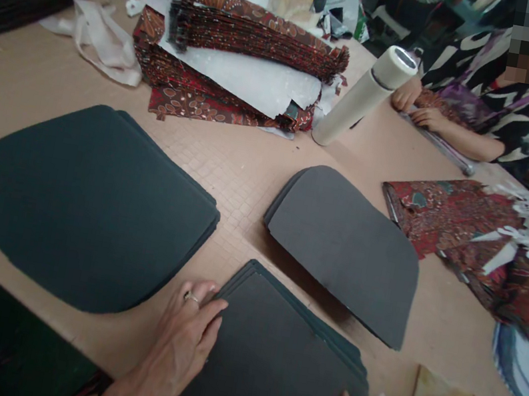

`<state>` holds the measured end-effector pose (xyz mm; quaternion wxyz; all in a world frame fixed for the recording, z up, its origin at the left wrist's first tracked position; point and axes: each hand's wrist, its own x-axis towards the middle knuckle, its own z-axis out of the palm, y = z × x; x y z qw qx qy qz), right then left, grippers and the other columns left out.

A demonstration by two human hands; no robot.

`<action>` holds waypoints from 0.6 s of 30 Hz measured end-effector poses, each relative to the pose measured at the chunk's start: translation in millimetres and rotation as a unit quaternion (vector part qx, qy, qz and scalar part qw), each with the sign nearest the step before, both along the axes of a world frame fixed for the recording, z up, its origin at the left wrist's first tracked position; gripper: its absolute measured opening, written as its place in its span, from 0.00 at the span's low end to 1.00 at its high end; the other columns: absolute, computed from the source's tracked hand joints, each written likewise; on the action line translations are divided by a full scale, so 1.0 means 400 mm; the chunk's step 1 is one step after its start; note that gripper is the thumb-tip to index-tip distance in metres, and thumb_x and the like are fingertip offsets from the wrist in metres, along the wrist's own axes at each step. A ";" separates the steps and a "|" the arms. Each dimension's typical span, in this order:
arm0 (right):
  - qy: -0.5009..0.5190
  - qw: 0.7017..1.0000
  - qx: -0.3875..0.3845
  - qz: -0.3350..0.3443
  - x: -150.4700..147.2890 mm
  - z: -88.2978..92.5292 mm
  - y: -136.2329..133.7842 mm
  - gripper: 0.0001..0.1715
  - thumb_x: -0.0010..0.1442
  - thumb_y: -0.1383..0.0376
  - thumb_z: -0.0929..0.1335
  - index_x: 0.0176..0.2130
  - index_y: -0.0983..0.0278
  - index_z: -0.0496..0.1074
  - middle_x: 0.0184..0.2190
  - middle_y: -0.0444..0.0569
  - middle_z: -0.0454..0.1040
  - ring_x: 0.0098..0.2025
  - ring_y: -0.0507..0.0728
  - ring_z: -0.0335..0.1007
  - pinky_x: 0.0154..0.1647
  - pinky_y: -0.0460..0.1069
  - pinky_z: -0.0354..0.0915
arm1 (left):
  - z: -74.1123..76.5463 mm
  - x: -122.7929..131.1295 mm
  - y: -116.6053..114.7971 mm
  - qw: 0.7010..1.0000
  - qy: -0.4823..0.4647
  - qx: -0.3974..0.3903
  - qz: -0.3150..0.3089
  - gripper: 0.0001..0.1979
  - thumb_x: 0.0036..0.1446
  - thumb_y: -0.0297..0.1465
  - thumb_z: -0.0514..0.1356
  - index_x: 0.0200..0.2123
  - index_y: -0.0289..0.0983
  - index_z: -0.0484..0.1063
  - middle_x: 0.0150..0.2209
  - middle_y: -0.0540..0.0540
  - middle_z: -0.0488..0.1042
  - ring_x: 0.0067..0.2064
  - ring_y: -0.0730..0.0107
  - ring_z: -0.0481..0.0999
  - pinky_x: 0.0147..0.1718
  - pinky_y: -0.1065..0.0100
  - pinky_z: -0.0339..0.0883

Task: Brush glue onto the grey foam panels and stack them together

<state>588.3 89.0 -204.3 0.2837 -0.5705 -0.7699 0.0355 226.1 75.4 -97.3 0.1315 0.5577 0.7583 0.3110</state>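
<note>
On my monitor, the near panel stack lies on the table, with a second stack to its left and a third stack behind it, toward the right. Well behind it, I see a fabric bundle and a flask; behind and right, folded fabric.

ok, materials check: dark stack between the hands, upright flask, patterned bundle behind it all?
Dark stack: matte, perhaps foam or felted sheet; flat, even, thin layers, exact material unclear.
Flask: likely coated metal, though plastic is possible; smooth pale body, shiny cap top.
Patterned bundle: probably printed fabric; many thin layers, ragged edges, floral print.
</note>
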 end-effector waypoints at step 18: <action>0.013 1.000 -0.016 -0.010 -0.173 0.117 0.019 0.06 0.59 0.66 0.65 0.40 0.62 0.66 0.54 0.60 0.67 0.58 0.64 0.60 0.49 0.61 0.66 | -0.068 0.226 0.126 0.918 0.167 -0.038 -0.357 0.25 0.62 0.35 0.48 0.62 0.40 0.52 0.66 0.46 0.46 0.66 0.54 0.40 0.62 0.51 0.40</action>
